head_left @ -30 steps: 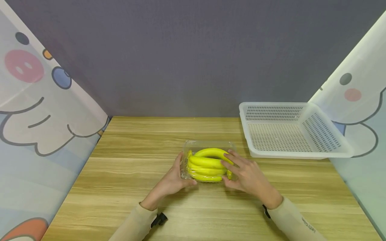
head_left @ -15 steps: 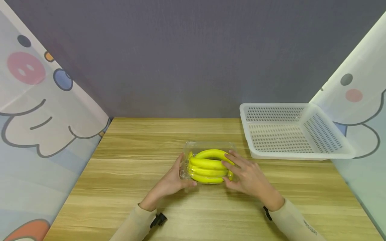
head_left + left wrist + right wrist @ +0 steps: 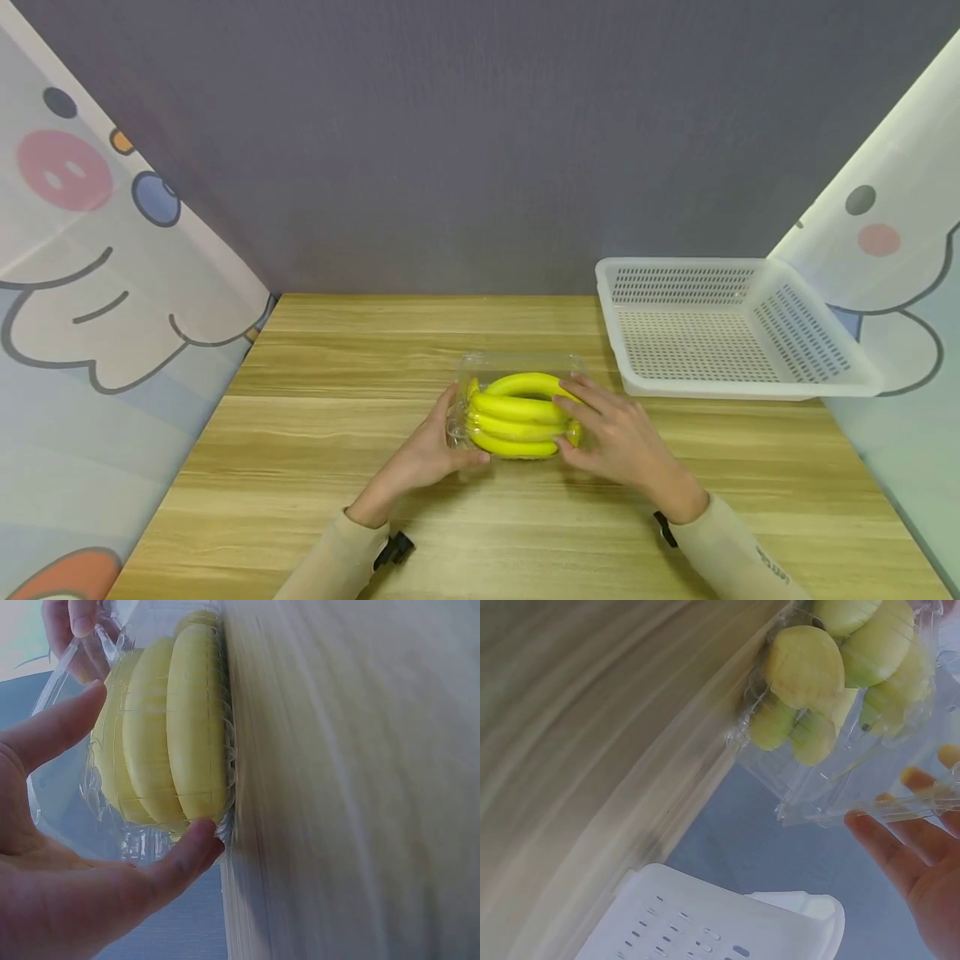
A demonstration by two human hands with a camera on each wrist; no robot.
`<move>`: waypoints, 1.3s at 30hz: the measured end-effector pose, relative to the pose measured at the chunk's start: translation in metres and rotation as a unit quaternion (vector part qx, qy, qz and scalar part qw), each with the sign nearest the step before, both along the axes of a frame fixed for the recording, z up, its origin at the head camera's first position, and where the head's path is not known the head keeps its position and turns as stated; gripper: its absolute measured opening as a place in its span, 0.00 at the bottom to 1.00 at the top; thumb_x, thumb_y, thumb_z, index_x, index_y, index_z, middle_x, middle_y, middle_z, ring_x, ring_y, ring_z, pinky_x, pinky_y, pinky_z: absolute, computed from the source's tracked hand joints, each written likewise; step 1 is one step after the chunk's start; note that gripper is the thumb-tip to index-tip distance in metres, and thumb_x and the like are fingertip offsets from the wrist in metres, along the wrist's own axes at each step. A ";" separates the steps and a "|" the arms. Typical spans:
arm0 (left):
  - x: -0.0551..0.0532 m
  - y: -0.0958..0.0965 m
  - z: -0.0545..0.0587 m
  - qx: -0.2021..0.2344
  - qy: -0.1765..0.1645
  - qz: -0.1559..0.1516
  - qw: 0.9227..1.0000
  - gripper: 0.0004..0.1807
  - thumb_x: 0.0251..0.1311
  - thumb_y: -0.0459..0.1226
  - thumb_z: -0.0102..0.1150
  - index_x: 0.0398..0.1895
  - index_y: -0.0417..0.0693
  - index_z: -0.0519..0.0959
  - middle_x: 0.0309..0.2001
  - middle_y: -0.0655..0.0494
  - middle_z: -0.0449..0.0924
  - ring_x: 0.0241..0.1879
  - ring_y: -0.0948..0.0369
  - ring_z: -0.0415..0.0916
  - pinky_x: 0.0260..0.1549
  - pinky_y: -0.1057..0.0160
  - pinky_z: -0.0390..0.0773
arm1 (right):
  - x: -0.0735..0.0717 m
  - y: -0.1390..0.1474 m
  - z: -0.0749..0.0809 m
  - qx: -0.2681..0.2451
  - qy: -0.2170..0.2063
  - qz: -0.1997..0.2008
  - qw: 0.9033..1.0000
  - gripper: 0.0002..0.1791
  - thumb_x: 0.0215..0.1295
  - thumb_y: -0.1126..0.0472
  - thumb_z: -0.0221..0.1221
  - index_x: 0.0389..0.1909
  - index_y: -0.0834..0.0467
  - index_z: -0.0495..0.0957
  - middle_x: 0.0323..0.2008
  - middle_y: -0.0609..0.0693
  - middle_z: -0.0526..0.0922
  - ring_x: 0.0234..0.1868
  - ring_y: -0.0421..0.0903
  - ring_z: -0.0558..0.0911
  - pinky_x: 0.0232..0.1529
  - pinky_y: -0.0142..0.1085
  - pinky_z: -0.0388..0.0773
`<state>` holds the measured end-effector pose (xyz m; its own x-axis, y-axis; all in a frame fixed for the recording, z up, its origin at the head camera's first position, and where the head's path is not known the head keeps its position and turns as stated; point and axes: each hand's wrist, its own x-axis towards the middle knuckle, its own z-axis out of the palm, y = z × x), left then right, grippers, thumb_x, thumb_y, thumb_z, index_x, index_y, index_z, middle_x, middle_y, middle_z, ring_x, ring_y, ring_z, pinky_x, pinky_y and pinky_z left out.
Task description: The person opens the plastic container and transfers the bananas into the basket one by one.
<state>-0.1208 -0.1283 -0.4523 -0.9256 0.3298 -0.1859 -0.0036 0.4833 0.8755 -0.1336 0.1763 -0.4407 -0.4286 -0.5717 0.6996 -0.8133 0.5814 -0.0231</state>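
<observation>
Clear plastic box: the clear plastic box (image 3: 525, 360) sits on the surface (image 3: 337, 333), centred in front of me, between my two hands. In the left wrist view its base meets the wood-grain top.
Bananas: the yellow bananas (image 3: 517, 408) lie inside the box, several side by side across its length, with one arched along the far side.
Left hand: my left hand (image 3: 427, 446) grasps the left end of the box, thumb at the near side, the other fingers along the end wall.
Right hand: my right hand (image 3: 618, 433) pinches the upper edge of the box at the right end, fingers spread. In the right wrist view, fingertips show through the clear plastic.
White basket: the perforated white basket (image 3: 750, 388) stands at the far right of the surface, apart from the box and beyond my right hand.
Sleeves: my left sleeve (image 3: 330, 557) and right sleeve (image 3: 731, 542) are beige; the right one bears dark lettering. A black fitting (image 3: 394, 548) shows at the left cuff.
Rear wall: the plain gray wall (image 3: 480, 150) borders the far edge of the surface.
Side panels: the left panel (image 3: 150, 279) and right panel (image 3: 896, 192) carry cartoon prints.
</observation>
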 end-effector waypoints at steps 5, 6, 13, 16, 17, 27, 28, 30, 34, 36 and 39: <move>0.000 0.000 0.001 -0.002 0.001 0.004 1.000 0.66 0.50 0.45 0.80 0.83 0.48 0.40 0.79 0.36 0.46 0.76 0.38 0.48 0.69 0.30 0.54 | 0.000 0.000 0.003 -0.010 -0.008 0.000 1.000 0.32 0.74 0.40 0.49 0.47 0.66 0.85 0.51 0.66 0.84 0.51 0.67 0.84 0.35 0.51 0.87; 0.000 0.000 0.001 -0.002 0.001 0.004 1.000 0.66 0.50 0.45 0.80 0.83 0.48 0.40 0.79 0.35 0.46 0.76 0.38 0.49 0.69 0.30 0.55 | 0.000 0.000 0.003 -0.011 -0.010 0.000 1.000 0.32 0.74 0.40 0.49 0.47 0.66 0.85 0.51 0.66 0.84 0.51 0.67 0.84 0.36 0.52 0.87; 0.001 0.000 0.001 -0.005 0.009 -0.001 1.000 0.66 0.51 0.47 0.79 0.82 0.45 0.40 0.77 0.31 0.50 0.69 0.35 0.62 0.62 0.33 0.69 | 0.000 -0.001 0.005 -0.020 -0.014 -0.006 1.000 0.32 0.74 0.39 0.49 0.48 0.65 0.85 0.52 0.65 0.84 0.52 0.67 0.84 0.26 0.44 0.86; 0.001 0.000 0.001 -0.008 0.006 0.001 1.000 0.66 0.51 0.48 0.79 0.83 0.46 0.40 0.77 0.31 0.52 0.67 0.35 0.65 0.60 0.35 0.72 | 0.000 -0.001 0.006 -0.025 -0.020 -0.009 0.999 0.32 0.74 0.39 0.49 0.48 0.65 0.85 0.53 0.64 0.84 0.53 0.65 0.84 0.26 0.42 0.86; 0.001 0.000 0.001 -0.008 0.006 0.000 1.000 0.66 0.51 0.48 0.79 0.83 0.46 0.40 0.76 0.31 0.53 0.66 0.35 0.66 0.60 0.35 0.72 | 0.000 0.000 0.006 -0.027 -0.020 -0.010 0.999 0.32 0.74 0.39 0.49 0.48 0.65 0.85 0.52 0.63 0.84 0.53 0.65 0.84 0.27 0.43 0.86; 0.000 0.000 -0.001 0.014 0.001 -0.005 1.000 0.66 0.52 0.46 0.78 0.82 0.46 0.39 0.75 0.31 0.55 0.66 0.36 0.67 0.61 0.37 0.72 | -0.005 0.002 0.010 -0.063 -0.016 0.001 0.998 0.32 0.74 0.40 0.52 0.45 0.67 0.84 0.48 0.61 0.86 0.51 0.63 0.84 0.44 0.54 0.85; 0.000 0.000 -0.001 0.015 -0.001 -0.004 1.000 0.66 0.52 0.46 0.79 0.83 0.46 0.39 0.75 0.31 0.56 0.67 0.36 0.67 0.62 0.37 0.72 | -0.005 0.002 0.010 -0.065 -0.017 0.001 0.998 0.32 0.74 0.40 0.52 0.45 0.67 0.84 0.48 0.61 0.86 0.51 0.63 0.84 0.45 0.55 0.85; 0.000 0.000 0.000 0.016 -0.005 -0.003 1.000 0.66 0.52 0.46 0.79 0.83 0.47 0.38 0.75 0.31 0.57 0.67 0.37 0.67 0.62 0.37 0.72 | -0.006 0.002 0.011 -0.068 -0.018 0.000 0.998 0.32 0.74 0.39 0.52 0.45 0.67 0.84 0.48 0.61 0.86 0.52 0.63 0.84 0.46 0.55 0.85; 0.000 -0.001 0.000 0.009 -0.009 -0.001 1.000 0.67 0.51 0.47 0.79 0.83 0.46 0.38 0.75 0.31 0.55 0.68 0.37 0.64 0.64 0.36 0.69 | -0.006 0.001 0.013 -0.072 -0.018 -0.007 0.997 0.32 0.74 0.39 0.53 0.46 0.67 0.85 0.48 0.60 0.86 0.51 0.62 0.85 0.46 0.54 0.84; 0.001 -0.001 0.000 0.010 -0.012 0.000 1.000 0.67 0.51 0.47 0.79 0.82 0.46 0.37 0.75 0.30 0.54 0.69 0.36 0.64 0.64 0.36 0.69 | -0.006 0.000 0.014 -0.074 -0.016 -0.009 0.997 0.32 0.74 0.39 0.53 0.46 0.66 0.85 0.48 0.60 0.86 0.50 0.61 0.85 0.46 0.53 0.85; 0.001 -0.001 0.000 0.016 -0.012 -0.001 1.000 0.67 0.52 0.46 0.79 0.82 0.45 0.37 0.75 0.29 0.55 0.69 0.36 0.64 0.63 0.37 0.70 | -0.008 0.000 0.016 -0.080 -0.011 -0.008 0.997 0.31 0.74 0.39 0.53 0.45 0.66 0.85 0.47 0.60 0.86 0.49 0.60 0.85 0.45 0.52 0.85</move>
